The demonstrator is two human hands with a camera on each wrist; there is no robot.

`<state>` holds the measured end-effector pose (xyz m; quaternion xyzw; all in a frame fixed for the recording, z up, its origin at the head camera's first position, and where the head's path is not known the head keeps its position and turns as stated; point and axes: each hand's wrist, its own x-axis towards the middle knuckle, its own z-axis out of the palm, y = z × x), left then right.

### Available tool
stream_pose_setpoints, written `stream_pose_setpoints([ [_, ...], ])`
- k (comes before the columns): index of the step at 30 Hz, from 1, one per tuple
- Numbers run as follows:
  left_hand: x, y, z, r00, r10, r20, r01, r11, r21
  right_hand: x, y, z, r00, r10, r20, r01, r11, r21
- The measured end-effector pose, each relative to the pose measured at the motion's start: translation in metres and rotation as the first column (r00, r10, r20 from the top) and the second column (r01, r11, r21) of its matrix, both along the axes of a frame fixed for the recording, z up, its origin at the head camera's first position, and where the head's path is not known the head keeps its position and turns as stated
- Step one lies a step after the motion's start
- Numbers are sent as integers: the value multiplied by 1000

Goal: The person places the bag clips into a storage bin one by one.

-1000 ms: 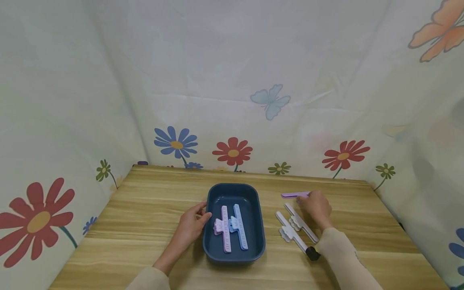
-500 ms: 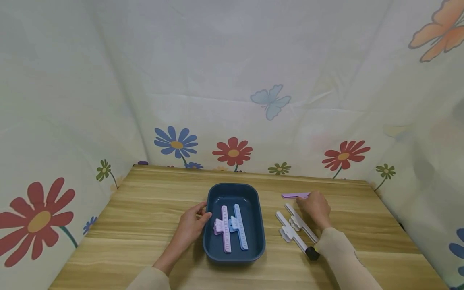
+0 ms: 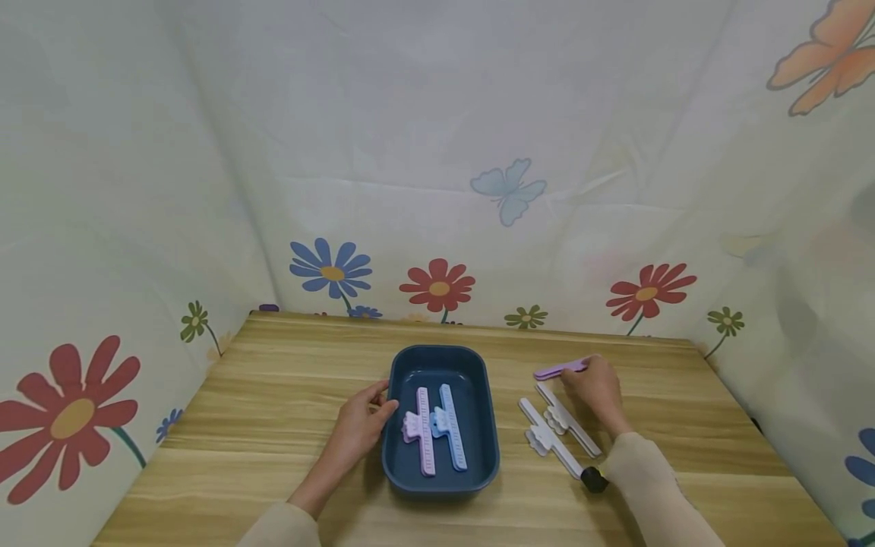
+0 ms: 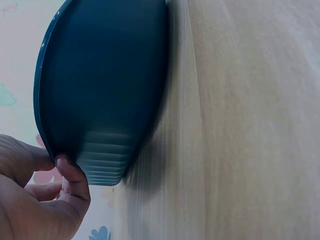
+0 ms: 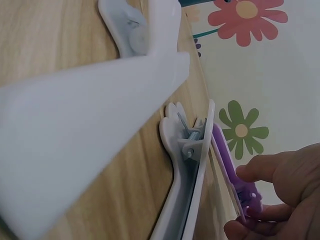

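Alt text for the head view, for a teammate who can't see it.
The right hand pinches a purple bag clip at a wood-grain table, while the left hand grips the left side of a dark blue tray holding a pink bag clip and a light blue bag clip. Two white bag clips lie right of the tray.

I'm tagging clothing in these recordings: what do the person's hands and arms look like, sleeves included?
The left hand and right hand are bare, with no gloves or rings visible. The light cream left sleeve leaves more forearm uncovered than the matching cream right sleeve. Near the right cuff is a small, rounded black object, unidentifiable.
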<state>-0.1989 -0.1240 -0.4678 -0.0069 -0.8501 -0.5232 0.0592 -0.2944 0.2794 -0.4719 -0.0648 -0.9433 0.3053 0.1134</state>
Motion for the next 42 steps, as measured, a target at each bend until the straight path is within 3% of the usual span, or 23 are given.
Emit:
stream_pose_setpoints([
  [13, -1, 0, -1, 1000, -5, -24, 4, 1000, -2, 3, 3, 8, 989, 40, -144, -59, 990, -130],
  [20, 1, 0, 0, 1000, -3, 1, 4, 1000, -15, 7, 4, 17, 953, 64, -295, -114, 981, -155],
  [32, 1, 1, 1, 1000, -1, -2, 1, 1000, -25, 12, 2, 42, 954, 52, -296, -104, 981, -162],
  [42, 1, 1, 2, 1000, 4, -2, -4, 999, -37, 22, -2, 68, 936, 105, -335, -169, 971, -170],
])
